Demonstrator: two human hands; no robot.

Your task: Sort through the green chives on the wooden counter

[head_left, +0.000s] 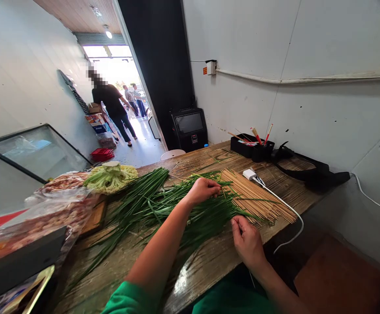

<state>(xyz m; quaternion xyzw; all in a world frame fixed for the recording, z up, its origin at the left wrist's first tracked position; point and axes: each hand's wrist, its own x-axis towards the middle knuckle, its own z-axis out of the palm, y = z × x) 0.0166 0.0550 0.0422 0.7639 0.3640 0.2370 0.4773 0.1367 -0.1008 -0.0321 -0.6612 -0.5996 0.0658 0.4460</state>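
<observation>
Long green garlic chives (pixel 153 196) lie in a loose spread across a wooden table (pixel 222 257). My left hand (pixel 204 190) reaches over them, its fingers closed on chive stems near their cut ends. My right hand (pixel 249 241) is closed in a pinch at the table's near side, beside the ends of a blurred bunch of chives. What its fingertips hold is too small to make out; a thin pale line shows below this hand. Just beyond both hands, bamboo skewers (pixel 258 194) lie side by side in a wide layer, with some chive ends over them.
A white charger plug (pixel 249 174) with a cable rests on the skewers. Behind are a black holder (pixel 242 146) with sticks and a black strap (pixel 307 172). Cauliflower (pixel 111 179) and bagged meat (pixel 52 213) stand at left. A person (pixel 111 102) walks near the doorway.
</observation>
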